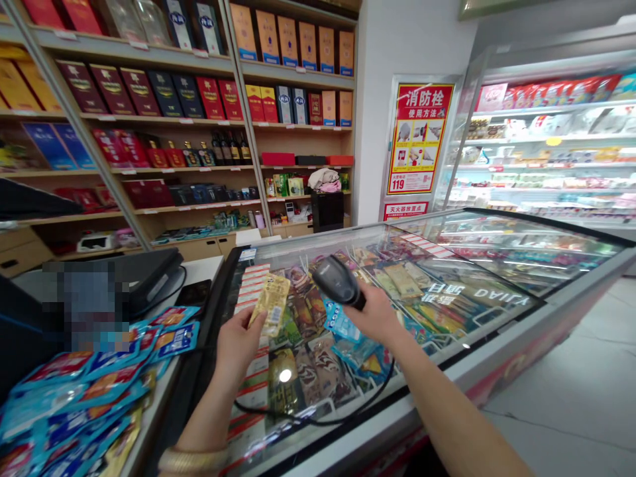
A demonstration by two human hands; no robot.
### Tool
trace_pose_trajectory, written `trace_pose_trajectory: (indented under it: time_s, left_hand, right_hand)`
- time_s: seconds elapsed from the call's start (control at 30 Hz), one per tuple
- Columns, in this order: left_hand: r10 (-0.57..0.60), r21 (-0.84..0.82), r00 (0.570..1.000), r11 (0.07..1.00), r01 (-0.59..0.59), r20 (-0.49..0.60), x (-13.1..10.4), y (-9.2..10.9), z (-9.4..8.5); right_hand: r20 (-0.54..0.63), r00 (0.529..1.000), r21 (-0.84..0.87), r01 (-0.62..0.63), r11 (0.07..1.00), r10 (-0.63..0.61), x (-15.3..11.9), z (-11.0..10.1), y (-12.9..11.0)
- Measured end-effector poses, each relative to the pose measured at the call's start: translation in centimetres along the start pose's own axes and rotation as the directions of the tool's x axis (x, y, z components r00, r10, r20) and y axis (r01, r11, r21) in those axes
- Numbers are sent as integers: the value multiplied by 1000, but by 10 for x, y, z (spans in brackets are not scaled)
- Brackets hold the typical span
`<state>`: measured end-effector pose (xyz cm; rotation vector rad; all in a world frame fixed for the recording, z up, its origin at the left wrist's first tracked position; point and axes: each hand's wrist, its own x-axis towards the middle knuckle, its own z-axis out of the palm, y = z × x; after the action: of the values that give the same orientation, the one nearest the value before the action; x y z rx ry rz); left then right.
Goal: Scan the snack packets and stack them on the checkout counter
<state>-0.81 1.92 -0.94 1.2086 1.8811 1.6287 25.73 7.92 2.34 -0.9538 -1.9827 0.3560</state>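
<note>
My left hand [238, 341] pinches the lower left edge of a small gold snack packet [274, 301], whose barcode faces up. In my right hand [375, 311] is a dark handheld barcode scanner [334, 278], its head pointing left toward the packet but apart from it. A black cable [328, 421] loops from near my right wrist across the freezer glass to the left. Both hands are above the glass top of a chest freezer [432, 371]. Blue packets [342, 324] show beneath my right hand; whether they lie on or under the glass I cannot tell.
Many blue and red snack packets [94, 384] are heaped on the counter at left, beside a dark phone [195, 293] and a black checkout device [154, 278]. Shelves of boxed bottles [189, 96] line the back wall. A lit display fridge [551, 142] stands at far right.
</note>
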Motion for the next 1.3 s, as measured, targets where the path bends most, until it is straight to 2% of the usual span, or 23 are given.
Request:
trace_pose_trajectory:
  time_s: [0.07,0.13,0.23,0.3,0.37,0.47,0.53,0.63,0.87,1.0,1.13,1.23,1.3]
  left_hand:
    - [-1,-51,996,999,5,86,-2,6,15]
    - [-2,-85,981,996,19,193,-4,16,34]
    - [24,-110,941,994,15,338,-6,31,69]
    - [70,-48,917,997,-56,394,-6,39,93]
    - [108,46,902,989,-139,419,-4,45,116]
    - [123,154,905,968,-201,407,-3,49,141]
    - [123,226,911,947,-226,394,-4,50,150]
    - [128,322,920,911,-256,370,-8,46,153]
    - [230,440,921,825,-356,315,-16,40,135]
    - [327,413,894,800,-435,307,-17,44,110]
    - [407,403,872,775,-487,271,-19,38,62]
    - [444,471,875,740,-480,195,-16,25,10]
    - [438,561,889,706,-432,135,-10,18,-29]
  right_hand:
    - [-137,988,-19,-72,997,69,0,-21,22]
    - [-270,951,-18,-159,987,148,0,-38,46]
    - [-395,881,27,-273,962,261,0,-55,76]
    - [-453,833,71,-323,944,319,0,-60,89]
    - [-488,792,116,-358,926,367,0,-61,99]
    - [-526,742,167,-390,906,416,-2,-61,108]
    - [-547,720,189,-390,901,426,-3,-60,111]
    - [-553,711,206,-387,899,434,-4,-58,113]
    - [-525,725,166,-425,890,445,-3,-53,115]
    - [-532,727,134,-434,891,434,-4,-52,116]
    - [-493,760,118,-424,898,424,-3,-51,108]
    - [-478,797,86,-377,922,370,1,-46,93]
    - [-461,825,68,-335,940,327,4,-38,79]
